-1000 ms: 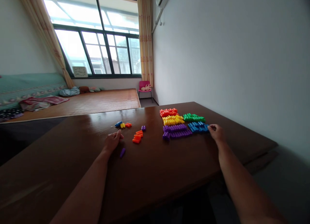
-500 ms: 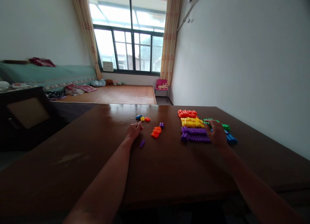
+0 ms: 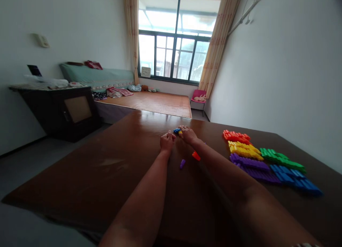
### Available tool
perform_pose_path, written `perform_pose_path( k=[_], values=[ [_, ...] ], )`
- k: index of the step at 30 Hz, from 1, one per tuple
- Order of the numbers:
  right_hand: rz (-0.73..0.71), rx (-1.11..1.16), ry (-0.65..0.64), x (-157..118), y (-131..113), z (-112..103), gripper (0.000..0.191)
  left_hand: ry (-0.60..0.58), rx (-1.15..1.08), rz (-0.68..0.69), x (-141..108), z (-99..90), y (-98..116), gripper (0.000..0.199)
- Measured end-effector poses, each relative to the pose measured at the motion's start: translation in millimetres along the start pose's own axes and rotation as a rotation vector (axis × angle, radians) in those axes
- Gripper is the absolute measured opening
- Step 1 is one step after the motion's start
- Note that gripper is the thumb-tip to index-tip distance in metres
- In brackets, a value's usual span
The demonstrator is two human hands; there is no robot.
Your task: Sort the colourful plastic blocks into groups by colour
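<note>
My right hand (image 3: 187, 134) reaches over the small pieces near the table's far middle, its fingers at a yellow piece (image 3: 180, 132) beside some blue pieces (image 3: 176, 130). What its fingers grip, if anything, is hidden. Just to the left, my left hand (image 3: 167, 140) rests with curled fingers; whether it holds anything cannot be made out. A purple piece (image 3: 182, 164) lies nearer on the table, and an orange piece (image 3: 196, 156) shows beside my right forearm. Sorted on the right are red (image 3: 236, 136), yellow (image 3: 245, 150), purple (image 3: 251, 163), green (image 3: 281, 159) and blue (image 3: 296, 179) pieces.
The dark brown table (image 3: 128, 175) spans the foreground. Beyond it stand a low bed (image 3: 160, 103) with cloths, a dark cabinet (image 3: 77, 108) at the left and a pink chair (image 3: 198, 96) by the window.
My right hand has moved left from the sorted rows to the small pieces beside my left hand. The view has turned left, so the table and rows appear farther right.
</note>
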State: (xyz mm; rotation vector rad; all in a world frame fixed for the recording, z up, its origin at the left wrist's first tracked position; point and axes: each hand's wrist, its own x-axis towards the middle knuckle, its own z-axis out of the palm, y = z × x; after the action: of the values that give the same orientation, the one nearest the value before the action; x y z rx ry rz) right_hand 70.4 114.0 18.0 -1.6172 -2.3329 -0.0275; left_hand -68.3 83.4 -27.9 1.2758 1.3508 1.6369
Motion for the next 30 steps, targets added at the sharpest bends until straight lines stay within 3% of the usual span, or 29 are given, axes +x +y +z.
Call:
perform_pose_path(
  k=[3,7,12,14,17,19,22,24,27,30],
  values=[
    [0.034,0.025,-0.014,29.0,-2.1,15.1,0.047,0.007,0.040,0.006,5.2,2.8,-6.6,0.055],
    [0.062,0.083,-0.055,44.3,0.9,25.6,0.038,-0.009,0.055,-0.017,9.1,4.5,-12.7,0.052],
    [0.075,0.201,-0.087,39.8,10.3,9.7,0.028,0.085,-0.137,-0.089,11.9,5.7,-13.4,0.034],
    [0.023,0.380,-0.180,30.8,15.9,-0.5,0.030,0.065,-0.230,-0.105,10.9,6.6,-9.9,0.037],
    [-0.069,0.813,-0.330,11.9,24.1,-14.1,0.035,-0.139,-0.339,-0.124,5.3,6.6,-0.5,0.042],
    [-0.035,0.974,-0.280,-2.1,27.3,-22.3,0.039,-0.280,-0.404,-0.127,0.0,5.1,7.0,0.043],
    [0.059,0.892,-0.031,-25.0,27.0,-35.0,0.033,-0.424,-0.461,-0.161,-7.6,1.9,18.1,0.044],
    [0.042,0.734,0.101,-42.5,24.2,-43.6,0.029,-0.519,-0.454,-0.201,-12.2,0.6,25.0,0.044],
    [0.000,0.604,0.148,-70.2,20.9,-55.0,0.033,-0.635,-0.407,-0.217,-18.5,0.2,34.8,0.042],
    [0.025,0.615,0.163,-98.6,28.5,-67.3,0.034,-0.757,-0.291,-0.218,-23.4,-0.6,43.0,0.039]
  ],
)
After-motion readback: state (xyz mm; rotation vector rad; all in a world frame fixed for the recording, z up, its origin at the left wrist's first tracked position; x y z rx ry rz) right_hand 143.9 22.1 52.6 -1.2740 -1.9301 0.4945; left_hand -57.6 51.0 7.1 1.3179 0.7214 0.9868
